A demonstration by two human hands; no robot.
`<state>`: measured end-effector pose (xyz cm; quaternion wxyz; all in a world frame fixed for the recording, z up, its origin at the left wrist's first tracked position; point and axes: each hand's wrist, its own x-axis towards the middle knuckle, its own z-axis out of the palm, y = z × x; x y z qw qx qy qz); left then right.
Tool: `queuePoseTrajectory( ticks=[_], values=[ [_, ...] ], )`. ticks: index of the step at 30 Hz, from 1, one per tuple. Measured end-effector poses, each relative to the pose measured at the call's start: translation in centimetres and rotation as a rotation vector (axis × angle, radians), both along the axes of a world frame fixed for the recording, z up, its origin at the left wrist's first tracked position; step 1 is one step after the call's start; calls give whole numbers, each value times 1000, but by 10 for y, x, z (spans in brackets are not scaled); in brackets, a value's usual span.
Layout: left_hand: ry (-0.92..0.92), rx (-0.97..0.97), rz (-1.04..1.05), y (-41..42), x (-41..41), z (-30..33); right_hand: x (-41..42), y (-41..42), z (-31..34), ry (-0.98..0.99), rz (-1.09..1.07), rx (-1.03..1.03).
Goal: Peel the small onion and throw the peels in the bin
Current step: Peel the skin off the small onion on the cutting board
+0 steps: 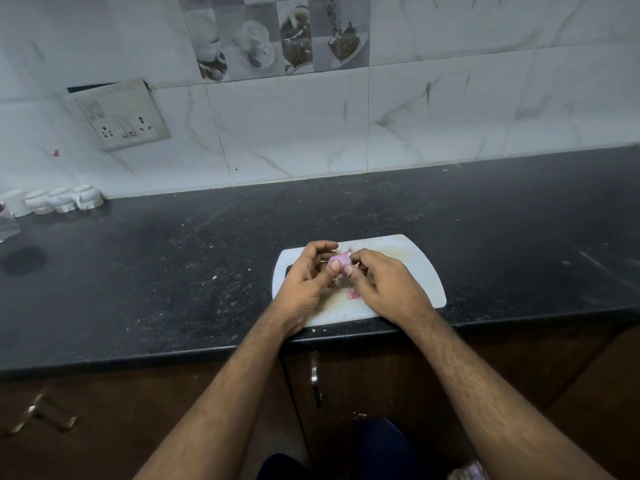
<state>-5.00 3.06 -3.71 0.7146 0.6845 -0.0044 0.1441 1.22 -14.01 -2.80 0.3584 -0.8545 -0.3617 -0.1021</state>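
Both hands in over the board [408,247], onion [337,262] pinched between them just above the white surface. Left hand [306,271] curled round it as the clamp, thumb pressed up against the near side, fingers hooked over the far side; likely there to stop the bulb rolling. Right hand [384,282] closed in tight from the other side, thumb tip right at the skin, probably picking at an edge to lift. Held low over the board, seemingly so loose skin drops there and not on the counter [173,265]. One pink peel [352,293] down on the board already, just beside the right hand. Hard to say whether the right fingertips have a strip of skin or only press on it. Far side of the onion hidden behind fingers; how much skin remains, impossible to tell. No bin anywhere in view.
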Motion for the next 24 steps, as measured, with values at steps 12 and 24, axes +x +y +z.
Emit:
queuePoseTrajectory(
  ticks=[12,24],
  values=[
    [-10,81,-14,1,0,-1,-5,0,6,21,-4,-41],
    [-5,219,-3,-2,1,-3,-6,1,5,2,-8,-114]
  ],
)
